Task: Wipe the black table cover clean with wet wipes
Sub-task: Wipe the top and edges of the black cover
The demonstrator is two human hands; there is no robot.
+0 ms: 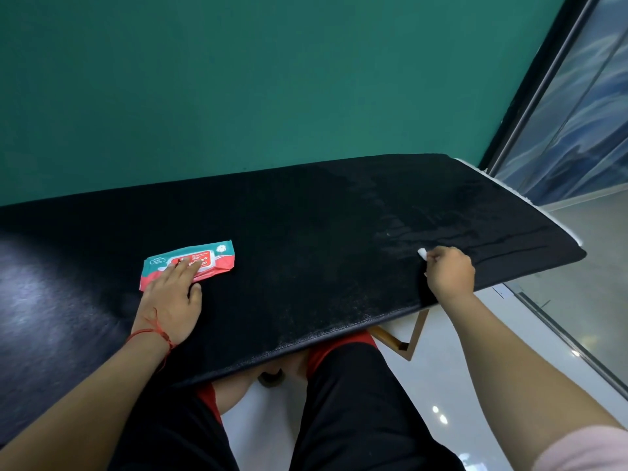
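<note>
Both hands are on the table: the left hand (173,294) lies flat, fingers straight, on the pack of wet wipes (217,256), and the right hand (448,271) is curled around a wet wipe (421,253). The black table cover (306,215) spreads over the whole table, against the green wall (238,79). Its right part shows damp streaks (424,226); the middle and left look dry. The pack lies on the left part. The wipe is bunched small near the front right edge, and only a white tip shows. To wipe well, I think it is better to unfold the wipe wider, press evenly, and make overlapping strokes toward the dry middle.
</note>
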